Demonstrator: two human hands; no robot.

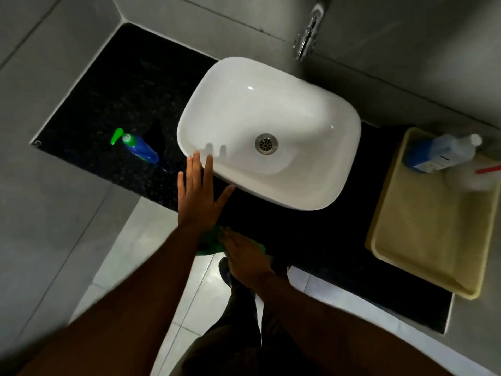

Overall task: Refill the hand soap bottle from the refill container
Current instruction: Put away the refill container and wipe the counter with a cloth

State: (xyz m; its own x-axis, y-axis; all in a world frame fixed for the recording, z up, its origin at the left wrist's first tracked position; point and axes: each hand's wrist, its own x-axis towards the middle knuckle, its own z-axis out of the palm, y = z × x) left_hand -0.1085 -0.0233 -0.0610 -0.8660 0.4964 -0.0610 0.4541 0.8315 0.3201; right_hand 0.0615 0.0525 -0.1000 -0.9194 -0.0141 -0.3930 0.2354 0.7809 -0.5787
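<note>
The hand soap bottle (pixel 138 146), blue with a green pump, stands on the black counter (pixel 103 104) left of the white basin (pixel 268 131). A large refill container (pixel 440 151), clear with blue liquid and a white cap, lies in the beige tray (pixel 423 226) at the right. My left hand (pixel 199 189) is open with fingers spread, its tips touching the basin's front left rim. My right hand (pixel 244 256) lies flat on a green cloth (pixel 212 240) at the counter's front edge; I cannot tell whether it grips the cloth.
A chrome tap (pixel 307 36) sticks out of the grey tiled wall above the basin. A spray bottle with a red part (pixel 477 175) also lies in the tray. Below are the pale floor tiles and my legs.
</note>
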